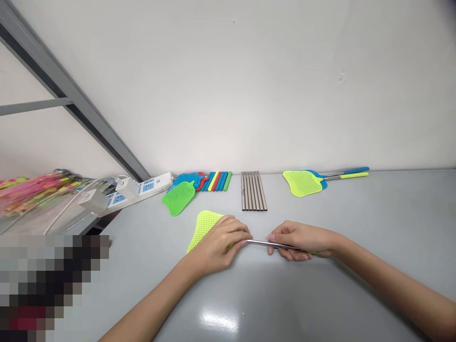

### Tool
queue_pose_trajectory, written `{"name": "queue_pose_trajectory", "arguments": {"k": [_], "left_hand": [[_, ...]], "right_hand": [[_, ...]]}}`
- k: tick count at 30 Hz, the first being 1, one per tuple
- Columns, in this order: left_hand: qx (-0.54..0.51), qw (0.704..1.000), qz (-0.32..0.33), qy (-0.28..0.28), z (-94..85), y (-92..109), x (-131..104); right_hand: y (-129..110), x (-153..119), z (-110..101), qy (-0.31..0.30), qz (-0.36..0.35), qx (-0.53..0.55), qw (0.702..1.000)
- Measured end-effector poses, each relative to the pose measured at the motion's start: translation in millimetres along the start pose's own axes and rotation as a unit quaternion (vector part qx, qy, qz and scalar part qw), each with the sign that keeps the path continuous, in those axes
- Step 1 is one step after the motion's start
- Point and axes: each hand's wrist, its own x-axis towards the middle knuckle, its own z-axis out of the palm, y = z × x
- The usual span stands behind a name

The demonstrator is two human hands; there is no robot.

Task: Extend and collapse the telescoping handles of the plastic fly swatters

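My left hand [228, 240] is closed around the neck of a yellow fly swatter head [205, 227], whose perforated paddle sticks out to the left. A thin metal rod [258, 242] runs from that neck across to my right hand [294, 240], which pinches it between thumb and fingers. The join at the neck is covered by my left fingers. A sliver of yellow-green [320, 254] shows under my right palm; the rest of it is hidden. Beyond my hands, several metal tubes [253, 191] lie side by side.
Several coloured handles [216, 181] lie in a row near the wall, beside a pile of blue, red and green swatter heads [179, 197]. At the right rest a yellow swatter [302, 183] and a blue one [356, 170]. A power strip [156, 183] with plugs stands at the left edge.
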Motion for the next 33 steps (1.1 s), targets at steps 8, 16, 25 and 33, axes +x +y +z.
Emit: {"name": "queue_pose_trajectory", "arguments": {"k": [8,16,25,33], "left_hand": [[0.033,0.999,-0.019,0.006,-0.9,-4.2,-1.4],[0.03,0.999,-0.027,0.011,0.7,-0.6,-0.9],[0.03,0.999,-0.029,0.017,2.9,-2.2,-0.4],[0.029,0.999,-0.029,0.011,4.4,-1.8,1.2]], "right_hand": [[-0.8,-0.7,-0.2,0.0,-0.002,0.006,1.0],[-0.9,0.0,-0.7,-0.002,0.002,0.006,1.0],[-2.5,-2.4,-0.4,-0.009,0.004,-0.014,1.0],[-4.8,-2.4,0.7,0.002,0.001,-0.031,1.0]]}}
